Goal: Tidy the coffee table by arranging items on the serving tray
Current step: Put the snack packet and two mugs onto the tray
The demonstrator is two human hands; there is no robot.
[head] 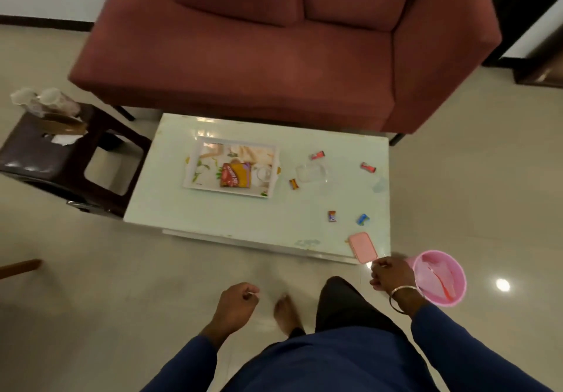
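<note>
The white serving tray [195, 175] lies on the left half of the pale coffee table [213, 214]. It carries an orange snack packet [236, 175] and a clear glass [263, 174]. To its right are a clear plastic container [310, 173] and several small wrapped candies, among them a red one [317, 155] and a blue one [363, 218]. A pink case [362, 247] lies at the table's near right corner. My right hand [391, 272] hovers just below that corner with curled fingers; its palm is hidden. My left hand [236, 303] hangs over the floor, fingers closed.
A pink bin [440, 277] stands on the floor beside my right hand. A dark red sofa [243, 65] sits behind the table. A dark stool [54, 160] with a box and glasses is at the left. My bare foot [285, 312] is on the tiled floor.
</note>
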